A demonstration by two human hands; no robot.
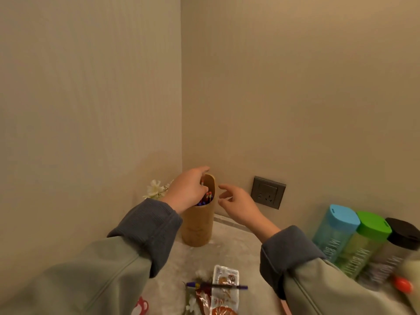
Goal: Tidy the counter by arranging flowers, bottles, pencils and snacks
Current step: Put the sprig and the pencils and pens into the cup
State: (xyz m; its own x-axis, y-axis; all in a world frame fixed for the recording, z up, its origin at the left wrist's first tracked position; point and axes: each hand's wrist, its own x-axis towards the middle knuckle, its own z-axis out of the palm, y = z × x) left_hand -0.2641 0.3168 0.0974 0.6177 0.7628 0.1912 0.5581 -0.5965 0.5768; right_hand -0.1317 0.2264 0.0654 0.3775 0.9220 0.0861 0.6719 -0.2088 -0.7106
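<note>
While the left hand (187,189) was curled over the mouth of the cup (197,226), its fingers reached down among the pencils (208,197) and seemed to pinch one or two by their upper ends, though the grip itself was partly hidden by the knuckles. The cup stood upright in the back left corner of the bench (238,246), close against both walls, probably so that it stayed out of the working space and the pencils stood gathered rather than scattered. The right hand (238,204) hovered just beside the cup on its right, apart from it, fingers spread and loosely bent, holding nothing; I judged it was poised to steady the cup while the left settled the pencils. Flowers (155,189) showed behind the left wrist, deeper in the same corner.

Three bottles (354,237) stood touching in a row along the right edge, which looked like finished sorting. Snacks (223,289) lay flat at the near edge, well apart from both hands, with a stray pencil (218,286) lying across them. That pencil probably belonged in the cup too, so the pencil step seemed nearly but not fully done, and the snacks had yet to be arranged. A socket (268,192) sat low on the back wall, right of the right hand.
</note>
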